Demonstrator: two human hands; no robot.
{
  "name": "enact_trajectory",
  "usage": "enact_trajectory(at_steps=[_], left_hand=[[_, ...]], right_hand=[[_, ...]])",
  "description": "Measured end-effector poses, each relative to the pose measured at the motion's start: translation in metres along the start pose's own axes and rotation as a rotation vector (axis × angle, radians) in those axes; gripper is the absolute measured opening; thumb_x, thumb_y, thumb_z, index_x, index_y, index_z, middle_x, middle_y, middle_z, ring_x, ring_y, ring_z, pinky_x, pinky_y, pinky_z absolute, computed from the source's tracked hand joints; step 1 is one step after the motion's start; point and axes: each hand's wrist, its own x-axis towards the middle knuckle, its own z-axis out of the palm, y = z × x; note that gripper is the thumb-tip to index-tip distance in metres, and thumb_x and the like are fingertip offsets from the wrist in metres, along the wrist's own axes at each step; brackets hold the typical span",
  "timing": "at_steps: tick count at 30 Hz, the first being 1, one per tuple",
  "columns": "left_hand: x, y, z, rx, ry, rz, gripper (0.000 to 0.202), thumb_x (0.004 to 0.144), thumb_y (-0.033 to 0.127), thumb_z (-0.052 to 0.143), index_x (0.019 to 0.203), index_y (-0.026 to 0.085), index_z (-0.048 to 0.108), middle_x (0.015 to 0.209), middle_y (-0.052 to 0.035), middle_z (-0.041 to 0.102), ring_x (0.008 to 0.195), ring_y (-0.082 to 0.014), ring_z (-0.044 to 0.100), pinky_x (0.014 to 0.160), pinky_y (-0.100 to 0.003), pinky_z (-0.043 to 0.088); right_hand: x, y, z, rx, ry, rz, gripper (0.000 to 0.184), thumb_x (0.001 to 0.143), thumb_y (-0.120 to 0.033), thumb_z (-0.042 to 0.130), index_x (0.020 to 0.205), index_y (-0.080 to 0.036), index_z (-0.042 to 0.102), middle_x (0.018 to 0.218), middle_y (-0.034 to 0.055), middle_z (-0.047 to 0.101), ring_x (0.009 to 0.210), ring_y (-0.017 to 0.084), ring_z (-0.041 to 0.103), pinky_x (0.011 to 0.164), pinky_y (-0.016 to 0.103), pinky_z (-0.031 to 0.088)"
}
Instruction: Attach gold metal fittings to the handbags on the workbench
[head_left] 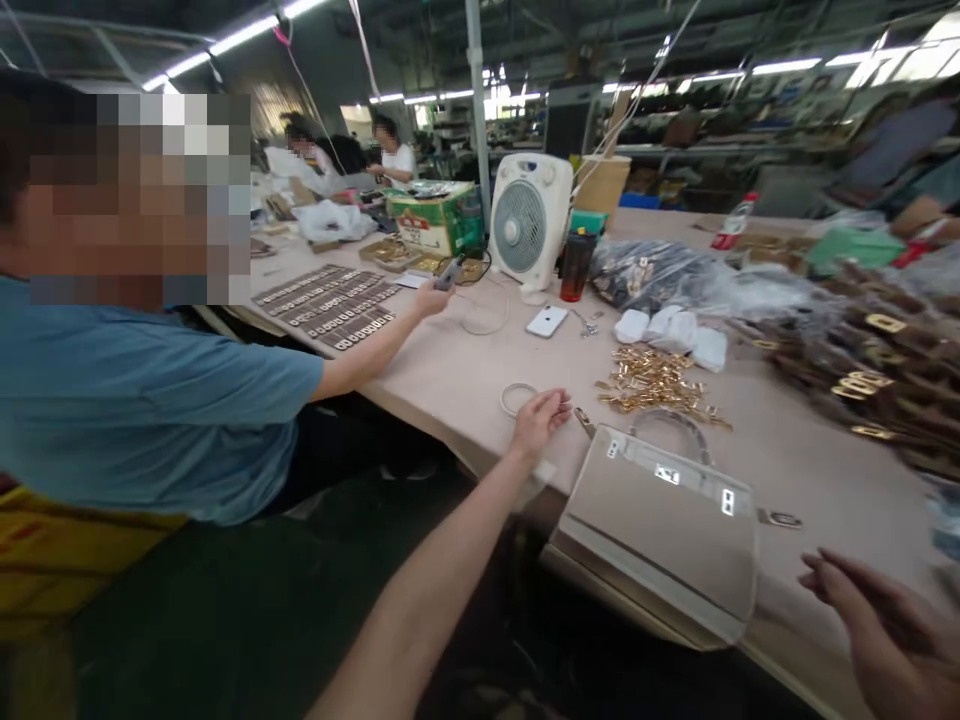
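A beige handbag (651,530) with shiny metal fittings on its face lies on the table's front edge between my hands, partly overhanging it. Its curved handle (675,425) rests on the table behind, and metal-ended tabs stick out at both sides. Left of the bag is my left hand (541,420), fingers curled together beside a pale ring-shaped loop (517,398); whatever they pinch, if anything, is too small to make out. My right hand (885,625) hovers at the lower right, apart from the bag, with fingers loosely stretched and nothing visible in them.
Gold metal fittings (654,380) are heaped behind the bag. Beyond them are a phone (547,320), a white fan (529,220) and a dark cup (576,265). Brown straps (862,370) pile up at right. A co-worker's hand (435,297) holds a grey device at left.
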Motion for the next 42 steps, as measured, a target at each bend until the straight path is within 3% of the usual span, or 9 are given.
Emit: enact_trajectory(at_steps=[3, 7, 10, 14, 19, 24, 29, 37, 42], left_hand=[[-0.026, 0.009, -0.023, -0.014, 0.096, 0.102, 0.043, 0.082, 0.05, 0.078, 0.11, 0.017, 0.071, 0.102, -0.0065, 0.072, 0.08, -0.011, 0.066, 0.079, -0.027, 0.055], [-0.075, 0.005, -0.058, 0.206, 0.367, 0.315, 0.034, 0.09, 0.048, 0.072, 0.105, 0.019, 0.067, 0.078, 0.0028, 0.062, 0.065, -0.0088, 0.057, 0.065, -0.022, 0.048], [-0.109, -0.013, -0.078, 0.373, 0.432, 0.252, 0.033, 0.09, 0.049, 0.071, 0.103, 0.02, 0.064, 0.089, -0.0006, 0.066, 0.075, -0.0128, 0.063, 0.074, -0.025, 0.051], [-0.131, -0.034, -0.083, 0.544, 0.294, 0.095, 0.036, 0.091, 0.051, 0.068, 0.106, 0.019, 0.067, 0.102, -0.0076, 0.072, 0.099, -0.0215, 0.069, 0.089, -0.033, 0.053], [-0.128, -0.025, -0.077, 0.797, 0.158, 0.148, 0.032, 0.092, 0.051, 0.067, 0.099, 0.02, 0.07, 0.093, -0.0049, 0.072, 0.091, -0.0203, 0.068, 0.083, -0.031, 0.051], [-0.122, -0.003, -0.069, 0.956, 0.061, 0.141, 0.029, 0.096, 0.048, 0.061, 0.085, 0.021, 0.068, 0.071, 0.0014, 0.064, 0.069, -0.0153, 0.06, 0.067, -0.026, 0.042], [-0.121, 0.015, -0.056, 1.09, -0.052, 0.358, 0.022, 0.099, 0.032, 0.056, 0.081, 0.021, 0.064, 0.078, -0.0006, 0.062, 0.076, -0.0166, 0.058, 0.072, -0.028, 0.041], [-0.124, 0.029, -0.03, 0.712, -0.236, 0.343, 0.019, 0.096, 0.036, 0.063, 0.083, 0.024, 0.07, 0.083, -0.0037, 0.066, 0.081, -0.0197, 0.062, 0.077, -0.03, 0.049], [-0.108, 0.024, 0.005, 0.538, -0.359, 0.173, 0.021, 0.095, 0.04, 0.063, 0.093, 0.022, 0.073, 0.111, -0.0069, 0.071, 0.078, -0.0167, 0.063, 0.07, -0.027, 0.05]], right_hand=[[-0.015, -0.032, 0.01, -0.053, -0.162, 0.037, 0.042, 0.087, -0.066, 0.064, 0.11, -0.033, 0.077, 0.103, 0.013, 0.08, 0.1, 0.041, 0.075, 0.092, 0.06, 0.056], [-0.018, -0.06, 0.03, 0.037, -0.304, -0.169, 0.036, 0.089, -0.059, 0.067, 0.105, -0.029, 0.077, 0.106, 0.0057, 0.079, 0.1, 0.031, 0.075, 0.095, 0.046, 0.058], [-0.019, -0.087, 0.054, 0.126, -0.431, -0.335, 0.024, 0.095, -0.045, 0.066, 0.108, -0.027, 0.076, 0.11, 0.0059, 0.078, 0.102, 0.026, 0.074, 0.094, 0.038, 0.058], [-0.021, -0.126, 0.09, 0.187, -0.644, -0.432, 0.021, 0.101, -0.035, 0.06, 0.115, -0.026, 0.073, 0.112, 0.0071, 0.075, 0.101, 0.023, 0.072, 0.09, 0.036, 0.058], [-0.017, -0.143, 0.133, 0.193, -0.789, -0.471, 0.024, 0.1, -0.028, 0.056, 0.12, -0.026, 0.07, 0.117, 0.0076, 0.073, 0.109, 0.024, 0.069, 0.097, 0.038, 0.056], [-0.013, -0.133, 0.156, 0.208, -0.731, -0.422, 0.025, 0.096, -0.028, 0.059, 0.117, -0.024, 0.072, 0.113, 0.0082, 0.075, 0.101, 0.025, 0.071, 0.092, 0.039, 0.057], [-0.009, -0.131, 0.156, 0.257, -0.724, -0.349, 0.024, 0.098, -0.034, 0.059, 0.114, -0.025, 0.074, 0.116, 0.0088, 0.075, 0.108, 0.026, 0.07, 0.099, 0.042, 0.055], [-0.004, -0.117, 0.151, 0.597, -0.631, 0.031, 0.035, 0.096, -0.048, 0.066, 0.121, -0.023, 0.07, 0.116, 0.0102, 0.075, 0.096, 0.024, 0.07, 0.09, 0.041, 0.057], [-0.001, -0.104, 0.15, 0.951, -0.354, 0.143, 0.035, 0.097, -0.05, 0.06, 0.12, -0.024, 0.068, 0.115, 0.0113, 0.071, 0.092, 0.022, 0.069, 0.084, 0.04, 0.057]])
